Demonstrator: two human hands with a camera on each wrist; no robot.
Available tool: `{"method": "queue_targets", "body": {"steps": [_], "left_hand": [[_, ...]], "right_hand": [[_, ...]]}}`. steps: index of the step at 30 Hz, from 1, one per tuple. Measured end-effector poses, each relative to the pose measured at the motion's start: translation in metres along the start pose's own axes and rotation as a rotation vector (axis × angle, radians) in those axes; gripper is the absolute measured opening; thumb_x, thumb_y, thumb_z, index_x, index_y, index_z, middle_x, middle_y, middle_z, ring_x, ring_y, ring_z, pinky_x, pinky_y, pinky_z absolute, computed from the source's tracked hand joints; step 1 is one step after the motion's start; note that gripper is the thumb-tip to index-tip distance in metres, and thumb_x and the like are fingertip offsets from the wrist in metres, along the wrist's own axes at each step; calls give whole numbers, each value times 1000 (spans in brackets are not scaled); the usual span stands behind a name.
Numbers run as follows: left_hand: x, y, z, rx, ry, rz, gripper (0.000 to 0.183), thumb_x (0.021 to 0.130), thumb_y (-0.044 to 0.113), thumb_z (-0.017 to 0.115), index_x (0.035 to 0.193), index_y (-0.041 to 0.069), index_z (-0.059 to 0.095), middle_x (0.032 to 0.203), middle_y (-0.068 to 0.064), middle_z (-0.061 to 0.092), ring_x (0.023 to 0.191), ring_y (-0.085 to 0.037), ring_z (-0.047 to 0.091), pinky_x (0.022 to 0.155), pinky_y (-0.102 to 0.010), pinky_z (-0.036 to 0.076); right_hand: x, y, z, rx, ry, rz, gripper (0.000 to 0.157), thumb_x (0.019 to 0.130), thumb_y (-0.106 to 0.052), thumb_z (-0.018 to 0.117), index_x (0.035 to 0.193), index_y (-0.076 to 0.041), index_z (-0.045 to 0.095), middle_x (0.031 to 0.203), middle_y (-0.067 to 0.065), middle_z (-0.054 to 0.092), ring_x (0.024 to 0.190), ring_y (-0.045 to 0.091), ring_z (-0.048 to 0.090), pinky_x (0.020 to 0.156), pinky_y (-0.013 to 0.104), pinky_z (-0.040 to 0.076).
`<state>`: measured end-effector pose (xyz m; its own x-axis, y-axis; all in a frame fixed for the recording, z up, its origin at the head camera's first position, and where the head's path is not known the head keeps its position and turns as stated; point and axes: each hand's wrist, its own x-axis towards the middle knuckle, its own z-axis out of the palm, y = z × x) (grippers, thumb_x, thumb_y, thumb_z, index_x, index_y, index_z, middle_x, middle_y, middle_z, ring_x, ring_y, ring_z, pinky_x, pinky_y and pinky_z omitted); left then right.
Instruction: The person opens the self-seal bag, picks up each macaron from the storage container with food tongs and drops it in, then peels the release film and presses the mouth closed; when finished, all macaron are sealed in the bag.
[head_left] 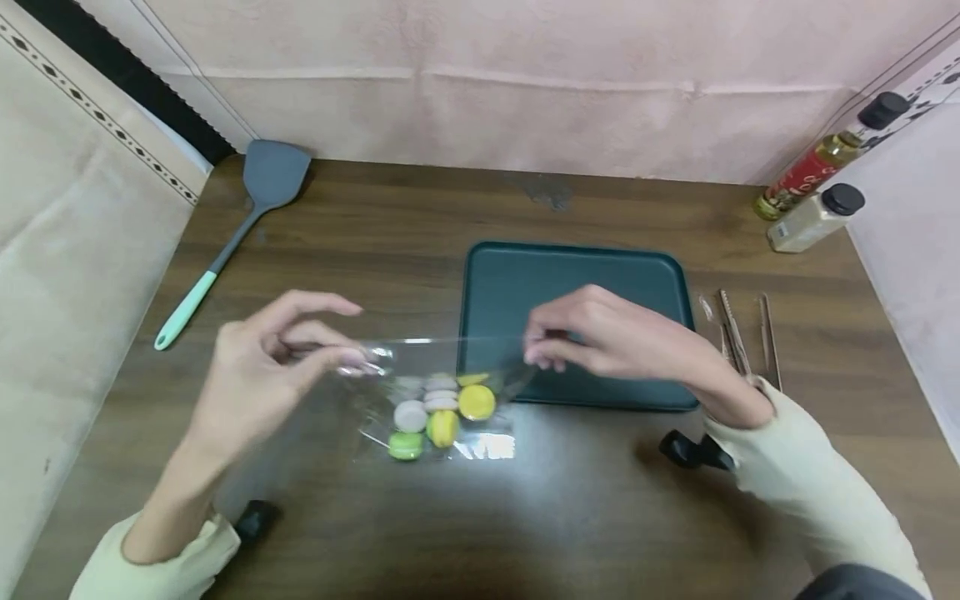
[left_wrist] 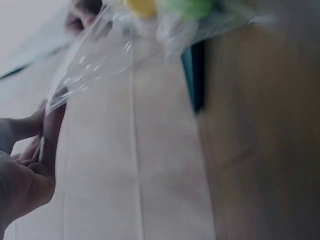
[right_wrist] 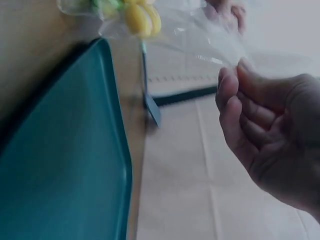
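Note:
Between my two hands hangs a clear plastic bag (head_left: 491,442) with several macarons (head_left: 442,427) in it, yellow, green and pale lilac. My left hand (head_left: 273,362) pinches one top corner of the bag between thumb and fingers. At the opposite corner my right hand (head_left: 592,333) pinches the film with thumb and forefinger, over the front part of a dark teal tray (head_left: 577,267). In the right wrist view a yellow macaron (right_wrist: 142,20) shows through the film, and the right hand (right_wrist: 270,125) has its other fingers curled in.
A grey spatula (head_left: 276,172) with a mint handle lies at the back left. At the back right stand an oil bottle (head_left: 806,179) and a black-capped jar (head_left: 810,221). Metal cutlery (head_left: 735,333) lies right of the tray, close to my right forearm. Fabric walls border the table.

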<state>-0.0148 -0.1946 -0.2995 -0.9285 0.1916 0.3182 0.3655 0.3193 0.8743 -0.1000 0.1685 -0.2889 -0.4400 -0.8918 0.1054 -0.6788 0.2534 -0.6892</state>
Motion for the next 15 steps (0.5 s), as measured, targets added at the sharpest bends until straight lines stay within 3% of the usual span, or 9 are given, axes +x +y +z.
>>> {"method": "queue_targets", "body": {"steps": [3, 6, 10, 15], "left_hand": [[10, -7, -23, 151, 19, -146, 37, 92, -10, 83, 124, 7, 76, 90, 10, 84, 70, -4, 74, 50, -23, 40], [22, -22, -42, 250, 30, -227, 29, 95, -2, 85, 120, 12, 79, 88, 15, 83, 68, -1, 70, 53, -25, 39], [38, -43, -58, 384, 1, -269, 17, 96, 7, 86, 112, 11, 83, 86, 9, 84, 71, 4, 74, 61, -17, 47], [66, -70, -70, 502, -128, -288, 8, 101, 14, 83, 106, 9, 85, 91, -4, 85, 75, 5, 69, 68, -15, 47]], "right_hand": [[35, 6, -3, 22, -61, 73, 15, 109, -6, 68, 95, -9, 75, 82, -2, 72, 73, 14, 68, 67, 26, 58], [68, 17, -3, 19, -94, 108, 18, 110, -8, 67, 94, -5, 74, 81, 5, 72, 72, 17, 67, 67, 26, 55], [103, 33, 2, -35, -104, 173, 23, 112, -12, 66, 94, -2, 75, 79, 9, 72, 69, 19, 65, 66, 25, 48], [131, 54, 6, -176, -124, 260, 25, 111, -13, 66, 91, -3, 77, 70, 1, 57, 62, 14, 48, 60, 26, 35]]}}
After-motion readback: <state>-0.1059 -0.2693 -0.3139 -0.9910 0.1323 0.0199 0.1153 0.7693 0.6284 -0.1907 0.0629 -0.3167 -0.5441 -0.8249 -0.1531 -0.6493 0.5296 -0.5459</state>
